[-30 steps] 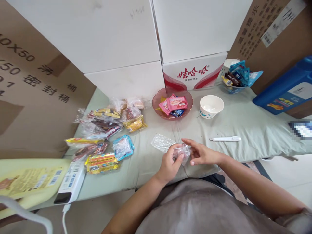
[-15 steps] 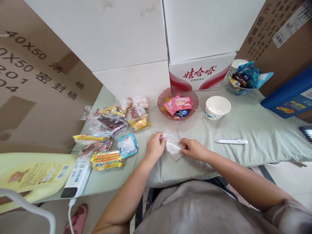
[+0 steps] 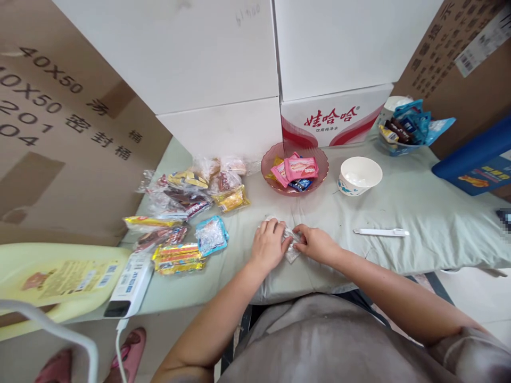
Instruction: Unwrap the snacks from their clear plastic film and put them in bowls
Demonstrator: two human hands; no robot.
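Observation:
A crumpled clear plastic bag lies on the cloth-covered table in front of me. Palm down, my left hand covers much of it, the fingers bent and closed over the plastic. My right hand pinches the bag's right side between thumb and fingers. Just beyond my hands is a pink glass bowl with pink and blue wrapped snacks in it. A white paper bowl stands to its right. The white utility knife lies to the right of my right hand.
Several bagged snacks and yellow packets lie at left, near a power strip and a yellow jug. White boxes line the back. At right are a bowl of snacks and a blue container.
My left hand has shifted right and turned palm down over the plastic bag, which is now more bunched up. My right hand keeps pinching it. The view has shifted slightly.

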